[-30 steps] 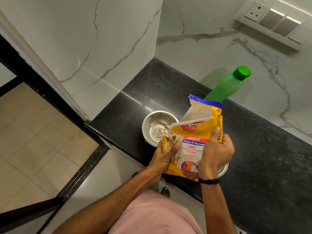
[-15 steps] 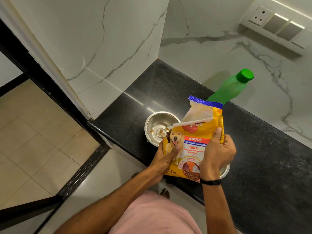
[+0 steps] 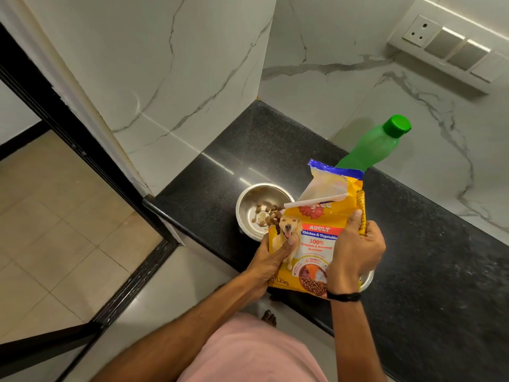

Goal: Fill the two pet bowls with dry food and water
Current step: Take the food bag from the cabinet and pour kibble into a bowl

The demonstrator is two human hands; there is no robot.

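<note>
1. Pet bowl (image 3: 252,198), steel, is sitting near the front edge of the black desk (image 3: 427,244) and is taking on a small heap of brown kibble (image 3: 268,213) that is covering only part of its bottom.
2. The yellow dog-food bag (image 3: 316,238) is leaning with its torn lower corner over that bowl's rim. The left hand (image 3: 271,260) is gripping the bag near that corner, thumb across the printed front. The right hand (image 3: 355,249) is clasping the bag's right edge.
3. By the look of it, the dry-food pour is under way and far from finished. The next move is calling for a steady tilt, so pieces are landing inside the rim.
4. A second bowl (image 3: 367,279) is showing only as a sliver of rim beneath the bag and right wrist, and its contents cannot be told.
5. A green bottle (image 3: 377,144), cap on, is standing behind the bag near the wall, so the water step is looking untouched.
6. The bag is screening the second bowl, and the first bowl is lying just beside the desk's front edge, where strays could be dropping to the tiled floor (image 3: 68,230).
</note>
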